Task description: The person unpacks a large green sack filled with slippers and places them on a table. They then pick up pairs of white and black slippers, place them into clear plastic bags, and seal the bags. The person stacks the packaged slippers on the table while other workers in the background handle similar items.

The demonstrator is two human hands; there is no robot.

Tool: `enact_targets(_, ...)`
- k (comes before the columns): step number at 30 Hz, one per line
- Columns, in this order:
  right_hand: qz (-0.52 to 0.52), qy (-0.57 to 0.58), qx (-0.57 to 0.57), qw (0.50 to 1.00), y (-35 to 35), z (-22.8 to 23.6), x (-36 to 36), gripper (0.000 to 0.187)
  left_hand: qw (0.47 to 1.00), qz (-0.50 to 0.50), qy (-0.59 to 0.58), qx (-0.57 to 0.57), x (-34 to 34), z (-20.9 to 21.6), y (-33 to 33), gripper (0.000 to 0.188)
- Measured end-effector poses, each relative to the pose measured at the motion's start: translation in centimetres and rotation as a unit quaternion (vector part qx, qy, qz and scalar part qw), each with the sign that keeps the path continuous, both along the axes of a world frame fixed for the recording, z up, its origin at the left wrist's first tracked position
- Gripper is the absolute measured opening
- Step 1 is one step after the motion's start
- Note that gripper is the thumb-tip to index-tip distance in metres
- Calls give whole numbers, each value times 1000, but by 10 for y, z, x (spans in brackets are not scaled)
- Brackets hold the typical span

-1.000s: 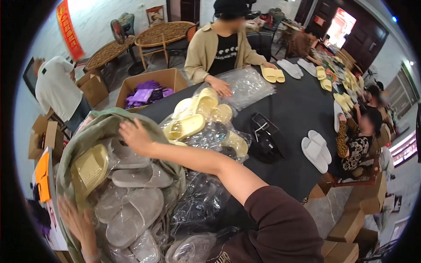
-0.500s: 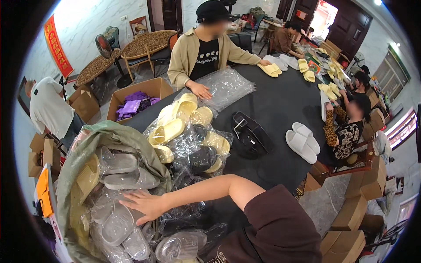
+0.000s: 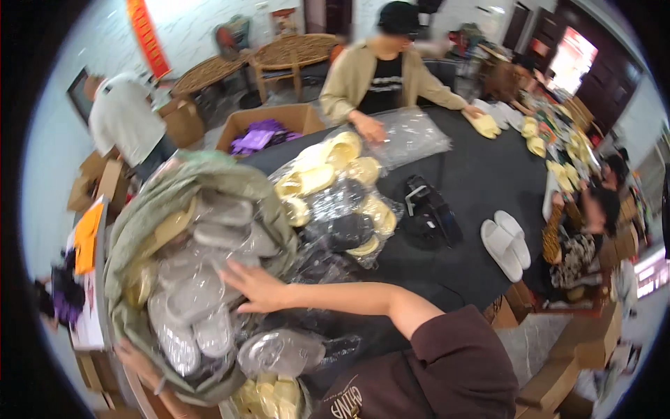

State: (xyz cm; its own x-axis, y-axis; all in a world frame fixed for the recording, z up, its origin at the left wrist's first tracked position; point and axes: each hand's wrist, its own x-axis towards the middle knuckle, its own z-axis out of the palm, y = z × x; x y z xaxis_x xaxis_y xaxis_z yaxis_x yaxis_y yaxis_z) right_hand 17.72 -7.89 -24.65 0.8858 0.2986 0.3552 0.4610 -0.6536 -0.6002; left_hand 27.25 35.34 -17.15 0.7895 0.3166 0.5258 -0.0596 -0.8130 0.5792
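Observation:
My right hand (image 3: 257,285) reaches into a large grey-green sack (image 3: 125,279), its fingers spread over clear-wrapped grey slippers (image 3: 192,293). It appears to rest on them without grasping one. Low on the sack's left side, my left hand (image 3: 136,359) lies against the outside with fingers extended, somewhat blurred. A yellow wrapped slipper (image 3: 171,229) shows inside the sack along its far wall. Just outside the near rim sit another wrapped grey slipper (image 3: 279,351) and wrapped yellow slippers (image 3: 269,398).
Wrapped yellow slippers (image 3: 310,178) and black ones (image 3: 349,230) are heaped on the dark table (image 3: 481,164). Black sandals (image 3: 433,209) and white slippers (image 3: 506,244) lie farther right. Across the table, a person (image 3: 377,77) touches clear plastic bags (image 3: 412,136). A carton (image 3: 293,119) holds purple packets.
My left hand has come into view at the sack's lower left side. My right hand remains over the grey slippers. The whole view has shifted, so things appear farther right.

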Motion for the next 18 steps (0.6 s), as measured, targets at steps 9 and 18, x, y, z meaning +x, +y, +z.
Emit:
enact_targets(9,30,135,74,988,-2,-2,-75,103,972,87,113,-187,-156,-68,-69,76)
enact_targets(18,75,64,50,994,16,-2,-136,106,987,129,50,-87,-189,-113,-75,80)
